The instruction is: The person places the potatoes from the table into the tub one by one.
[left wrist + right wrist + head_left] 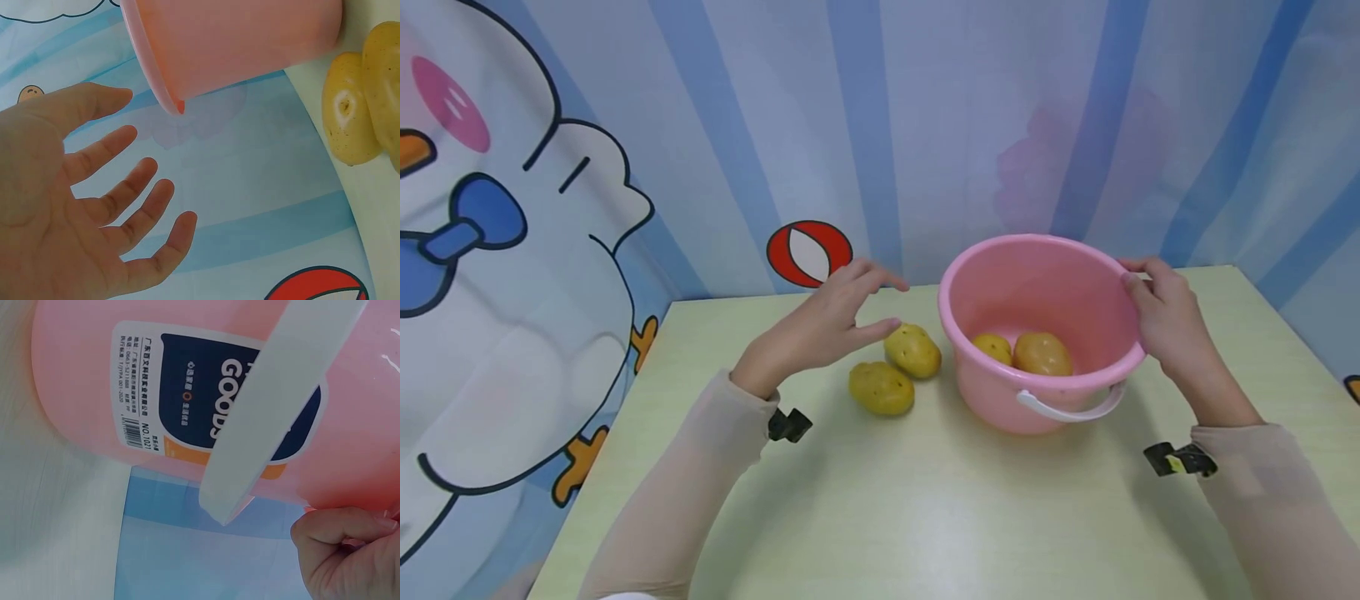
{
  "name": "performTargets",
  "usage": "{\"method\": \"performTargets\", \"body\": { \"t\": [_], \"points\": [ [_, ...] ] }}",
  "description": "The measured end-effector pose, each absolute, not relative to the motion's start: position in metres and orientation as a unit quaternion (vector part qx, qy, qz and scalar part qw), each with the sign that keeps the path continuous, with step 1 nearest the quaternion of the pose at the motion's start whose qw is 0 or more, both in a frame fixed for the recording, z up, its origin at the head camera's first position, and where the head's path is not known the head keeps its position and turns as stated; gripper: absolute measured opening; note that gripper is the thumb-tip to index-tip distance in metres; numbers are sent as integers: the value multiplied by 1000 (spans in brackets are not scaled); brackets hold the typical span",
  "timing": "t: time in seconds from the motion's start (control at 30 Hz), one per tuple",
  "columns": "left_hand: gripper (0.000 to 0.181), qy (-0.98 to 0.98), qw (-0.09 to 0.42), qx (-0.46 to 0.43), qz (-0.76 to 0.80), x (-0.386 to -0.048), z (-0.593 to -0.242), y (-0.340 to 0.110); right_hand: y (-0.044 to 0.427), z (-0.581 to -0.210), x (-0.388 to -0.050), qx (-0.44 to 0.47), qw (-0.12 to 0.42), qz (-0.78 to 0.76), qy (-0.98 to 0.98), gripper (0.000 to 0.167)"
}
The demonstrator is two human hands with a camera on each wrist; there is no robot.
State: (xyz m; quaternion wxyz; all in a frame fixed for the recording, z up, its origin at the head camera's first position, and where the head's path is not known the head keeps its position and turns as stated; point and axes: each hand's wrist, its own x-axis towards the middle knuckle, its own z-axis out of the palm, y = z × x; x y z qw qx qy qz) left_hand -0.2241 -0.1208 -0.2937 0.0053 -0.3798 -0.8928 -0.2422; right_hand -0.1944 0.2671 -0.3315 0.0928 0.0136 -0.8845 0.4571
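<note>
A pink bucket point(1000, 400) with a white handle point(1067, 410) is at the right of the table in the head view. Inside it lie a yellow potato point(992, 347) and a browner potato point(1042, 354). My right hand point(1168, 321) grips the bucket's right rim; part of that hand point(353, 550) shows in the right wrist view. My left hand point(820, 325), fingers spread and holding nothing, hovers left of the bucket. Just beyond and below it, two yellow potatoes, a rear potato point(913, 351) and a front potato point(882, 388), lie close together on the table.
The pale table point(925, 508) meets a blue-striped cloth backdrop point(925, 125) along its far edge. A printed white cartoon figure point(535, 333) fills the left side. A printed label point(187, 394) is on the bucket's side.
</note>
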Motion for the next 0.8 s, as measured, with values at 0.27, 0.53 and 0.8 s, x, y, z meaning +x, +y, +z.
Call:
{"method": "performTargets", "body": {
  "t": [0.27, 0.53, 0.8],
  "points": [
    [39, -898, -6, -364, -247, -223, -305, -127, 266, -331, -195, 13, 89, 458, -884, 50],
    [38, -899, -12, -354, -257, -224, -317, -129, 266, -331, -193, 14, 91, 458, -884, 51],
    [38, -906, -35, -337, -252, -220, -334, -131, 267, -331, -194, 13, 95, 459, -883, 51]
  ]
}}
